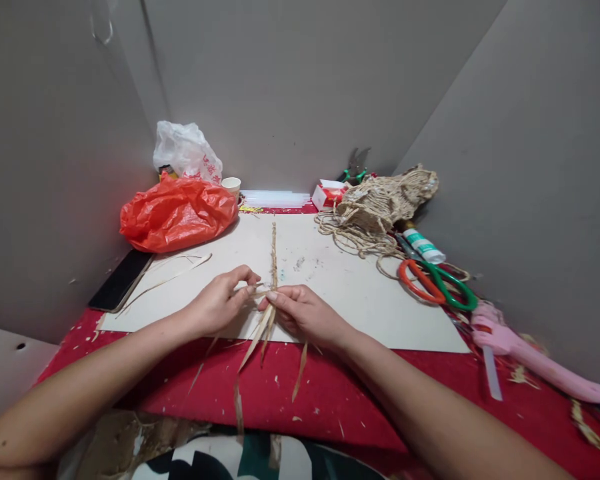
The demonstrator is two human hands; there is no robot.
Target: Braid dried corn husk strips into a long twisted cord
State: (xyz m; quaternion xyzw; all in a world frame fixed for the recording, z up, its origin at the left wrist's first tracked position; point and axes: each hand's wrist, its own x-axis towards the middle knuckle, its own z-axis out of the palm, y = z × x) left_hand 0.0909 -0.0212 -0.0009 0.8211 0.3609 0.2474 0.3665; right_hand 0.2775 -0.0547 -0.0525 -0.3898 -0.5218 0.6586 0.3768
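Note:
A thin braid of dry, straw-coloured plant fibre (274, 250) lies on the white board, running away from me. Loose flat strands (257, 341) fan out from its near end and hang over the board's front edge. My right hand (305, 312) pinches the braid's near end between thumb and fingers. To its left, my left hand (230, 297) has thumb and forefinger closed on one strand that leads sideways from the braid. A few more loose strands (177, 275) lie on the board beyond my left forearm.
On the left are a red plastic bag (180, 213), a white bag (185, 150) and a phone (121, 280). At right lie twine (385, 200), scissors (450, 287) and a pink glue gun (540, 360). The white board (380, 313) rests on red cloth (195, 380). Glue sticks (276, 199) lie at the back.

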